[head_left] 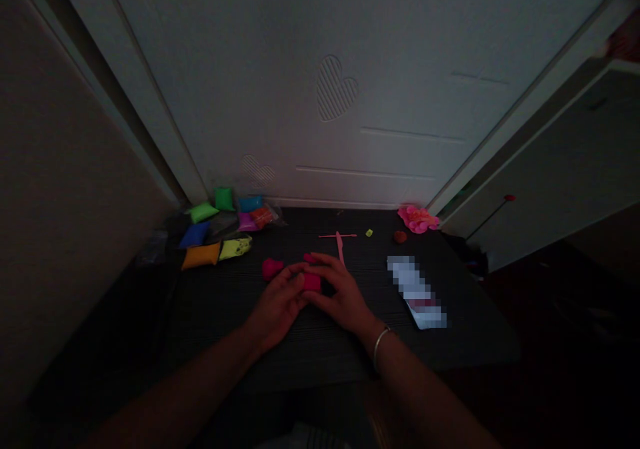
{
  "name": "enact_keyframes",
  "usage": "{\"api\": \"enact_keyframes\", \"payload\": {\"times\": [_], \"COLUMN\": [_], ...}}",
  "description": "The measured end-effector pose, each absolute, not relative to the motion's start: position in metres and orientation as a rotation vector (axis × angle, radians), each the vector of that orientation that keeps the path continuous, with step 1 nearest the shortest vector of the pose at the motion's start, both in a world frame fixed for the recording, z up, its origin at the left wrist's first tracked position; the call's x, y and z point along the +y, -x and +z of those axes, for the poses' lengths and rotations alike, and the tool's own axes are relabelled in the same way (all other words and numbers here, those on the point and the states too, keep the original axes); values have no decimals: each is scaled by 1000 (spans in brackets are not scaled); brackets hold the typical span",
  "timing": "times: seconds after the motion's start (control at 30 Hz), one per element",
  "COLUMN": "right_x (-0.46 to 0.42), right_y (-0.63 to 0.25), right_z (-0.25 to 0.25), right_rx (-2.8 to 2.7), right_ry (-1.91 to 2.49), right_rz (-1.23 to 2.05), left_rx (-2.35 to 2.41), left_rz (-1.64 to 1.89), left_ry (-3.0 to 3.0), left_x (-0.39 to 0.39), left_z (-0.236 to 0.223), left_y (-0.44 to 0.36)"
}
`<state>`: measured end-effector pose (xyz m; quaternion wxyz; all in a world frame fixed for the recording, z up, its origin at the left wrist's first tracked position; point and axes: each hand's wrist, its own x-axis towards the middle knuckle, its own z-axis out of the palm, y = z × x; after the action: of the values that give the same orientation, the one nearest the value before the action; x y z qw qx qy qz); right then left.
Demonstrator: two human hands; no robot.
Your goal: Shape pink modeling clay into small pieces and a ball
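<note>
Between my two hands is a squarish piece of deep pink clay (313,282). The fingers of my left hand (279,307) press on its left side. My right hand (344,297) curls round it from the right, fingers over the far side and thumb at the near edge. A rounded lump of the same pink clay (271,269) lies on the table just left of the hands. Another bit of pink clay (309,258) shows behind my fingers, partly hidden. Beyond my right hand, a pink modelling knife (339,246) crosses a thin pink stick tool (327,236).
Several coloured clay packets, including an orange packet (201,256) and a blue packet (195,235), lie at the left. To the right are a blurred-out pale flat item (416,292), a reddish lump (400,236), a yellow scrap (369,233) and a pink flower (419,219). A white panel (280,102) rises behind.
</note>
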<state>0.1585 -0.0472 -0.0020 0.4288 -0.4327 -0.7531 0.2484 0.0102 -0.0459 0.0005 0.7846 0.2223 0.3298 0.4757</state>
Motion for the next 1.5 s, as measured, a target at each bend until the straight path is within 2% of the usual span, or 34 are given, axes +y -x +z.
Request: {"api": "enact_keyframes", "payload": {"times": [1.1, 1.5], "right_x": [-46, -44], "right_y": [-159, -163], "right_z": [-2, -4], "right_rx": [-1811, -1808], "right_ry": [1043, 1165], "right_rz": [744, 671], "left_rx": [669, 781], "left_rz": [942, 1015], "left_ry": [-535, -603], "left_x": [-48, -42], "left_z": [3, 5], "left_y": [-10, -6]}}
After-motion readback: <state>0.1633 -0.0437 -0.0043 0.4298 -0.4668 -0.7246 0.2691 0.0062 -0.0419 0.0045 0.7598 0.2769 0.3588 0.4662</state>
